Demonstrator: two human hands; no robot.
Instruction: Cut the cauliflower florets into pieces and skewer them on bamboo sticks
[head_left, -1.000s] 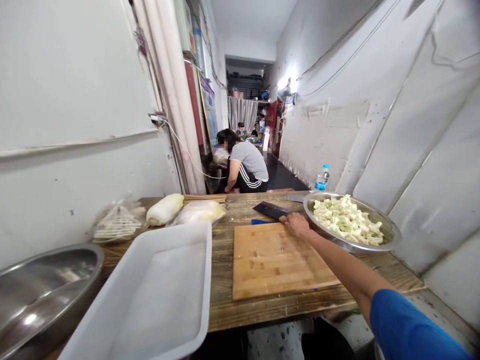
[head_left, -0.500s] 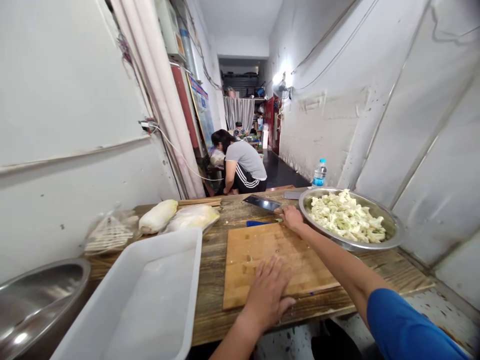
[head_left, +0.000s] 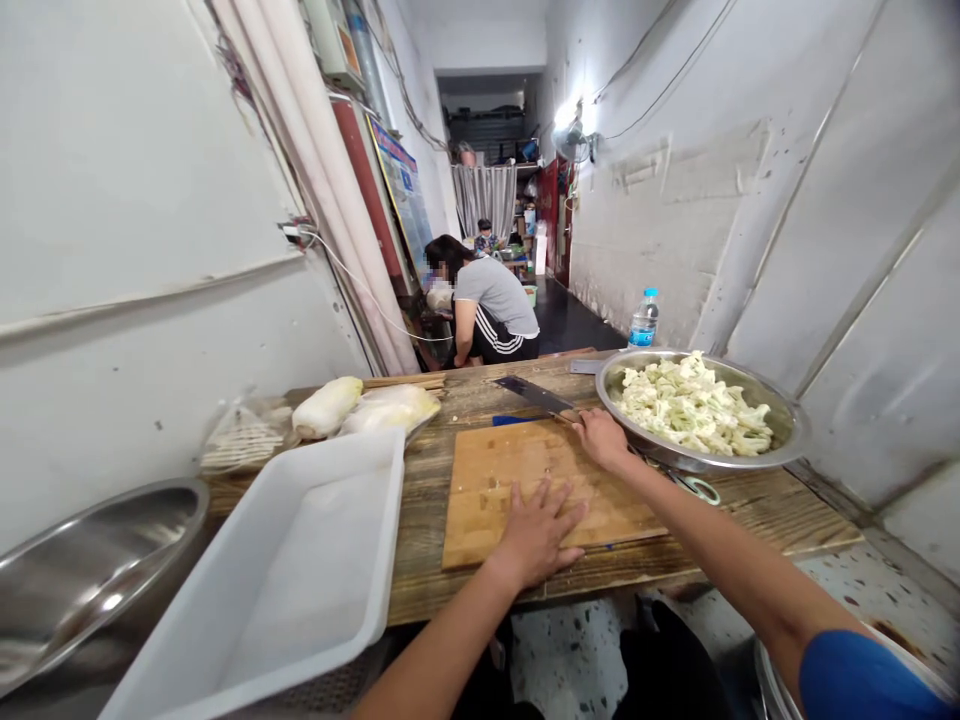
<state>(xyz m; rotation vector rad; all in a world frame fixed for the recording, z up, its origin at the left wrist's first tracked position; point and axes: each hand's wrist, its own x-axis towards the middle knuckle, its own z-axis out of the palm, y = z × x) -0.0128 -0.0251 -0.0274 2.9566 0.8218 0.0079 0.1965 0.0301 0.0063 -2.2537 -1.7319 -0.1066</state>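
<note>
My left hand [head_left: 534, 535] lies on the front part of the wooden cutting board [head_left: 480, 480], fingers spread and nothing in them. At the board's far edge my right hand [head_left: 602, 436] is closed round the handle of a cleaver [head_left: 534, 393]. The dark blade points away to the left, beyond the board. Something flat and blue [head_left: 514, 420] shows from under or behind the board. Right of my right hand stands a wide steel bowl [head_left: 793, 425] filled with cut cauliflower [head_left: 694, 405]. Scissors [head_left: 697, 487] with pale green handles lie below the bowl, partly covered by my forearm.
A white plastic tub [head_left: 386, 540] and a large steel basin [head_left: 184, 500] are at the left. Behind them lie a Chinese cabbage [head_left: 328, 407], a wrapped one [head_left: 394, 407] and a bagged item [head_left: 244, 437]. A water bottle [head_left: 643, 320] stands at the back right. Beyond the table a person [head_left: 495, 295] crouches.
My left hand has come into view from below and settled on the cutting board. My right hand keeps hold of the cleaver, whose blade has tilted slightly. The camera view has shifted a little.
</note>
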